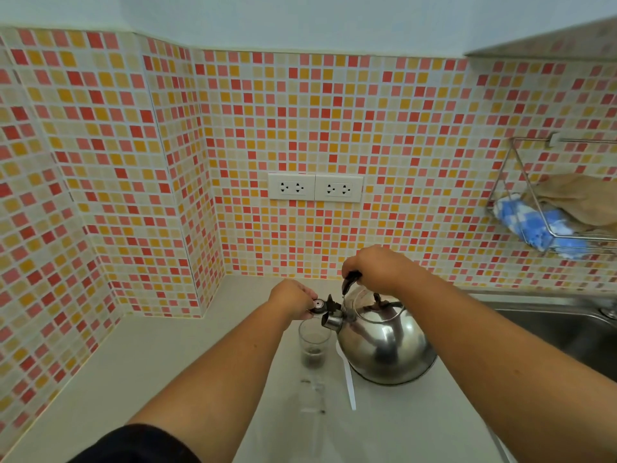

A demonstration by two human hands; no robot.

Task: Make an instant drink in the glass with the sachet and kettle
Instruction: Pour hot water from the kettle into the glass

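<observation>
A shiny steel kettle (384,342) stands on the pale counter (160,369), tipped slightly to the left. My right hand (380,267) grips its black handle from above. My left hand (293,300) holds the spout's whistle cap, which is flipped up off the spout. Just under the spout stands a clear glass (313,342) with dark powder at its bottom. A clear, empty sachet (312,394) lies flat in front of the glass. A white plastic spoon (349,379) lies between the glass and the kettle.
A steel sink (551,329) is sunk into the counter at the right. Above it a wire rack (554,225) holds a blue checked cloth and a brown cloth. Two white double sockets (315,188) sit on the tiled wall behind.
</observation>
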